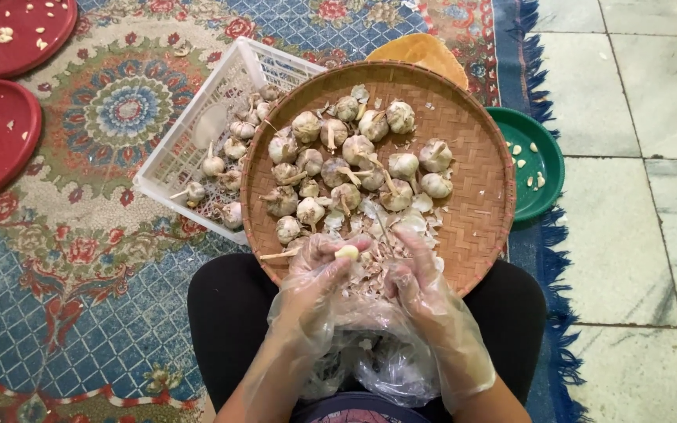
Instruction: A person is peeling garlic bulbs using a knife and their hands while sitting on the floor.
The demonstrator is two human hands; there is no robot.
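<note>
Garlic peeling over a woven tray resting on the lap. Left hand, gloved, fingers pinched on a peeled garlic clove at the tray's near rim. Right hand beside it, fingers loosely curled, apparently empty. Best done with light pinch, skins dropped onto tray. Clove's long axis roughly left–right; tip direction unclear.

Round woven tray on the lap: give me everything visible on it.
The woven tray is a round, shallow basket of brown plaited strips, bamboo by the look, with a thicker rim. It rests tilted across the person's lap, its far edge overlapping a white plastic crate and a green plate. Whole garlic bulbs are heaped on its left and middle; papery skins lie near the hands. The gloved left hand holds a peeled clove over its near edge; the right hand rests beside it.
</note>
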